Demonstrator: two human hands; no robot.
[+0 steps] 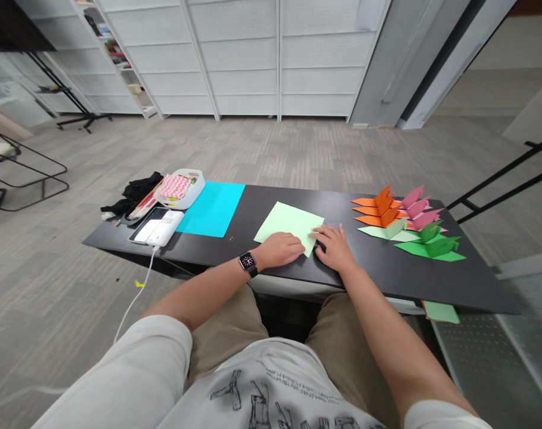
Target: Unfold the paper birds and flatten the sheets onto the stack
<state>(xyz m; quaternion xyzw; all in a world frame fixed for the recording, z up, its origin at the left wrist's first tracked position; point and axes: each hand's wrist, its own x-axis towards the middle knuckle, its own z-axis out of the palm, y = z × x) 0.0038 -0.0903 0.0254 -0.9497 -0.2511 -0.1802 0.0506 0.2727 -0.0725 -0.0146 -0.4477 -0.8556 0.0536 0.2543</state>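
Note:
A pale green square of paper (286, 223) lies on the black table (253, 202) in front of me. My left hand (280, 249), with a watch on the wrist, rests on the paper's near corner with fingers curled down onto it. My right hand (334, 246) lies just to the right, fingers stretched flat and touching the paper's right corner. Neither hand lifts anything off the table.
A cyan sheet (212, 208) lies to the left, beside a white basket (188, 187) with patterned paper, a white device (157, 226) with a cable, and black cloth (136, 193). Folded orange, pink and green paper shapes (405, 223) sit at the right. A green scrap (440, 311) pokes out below the table edge.

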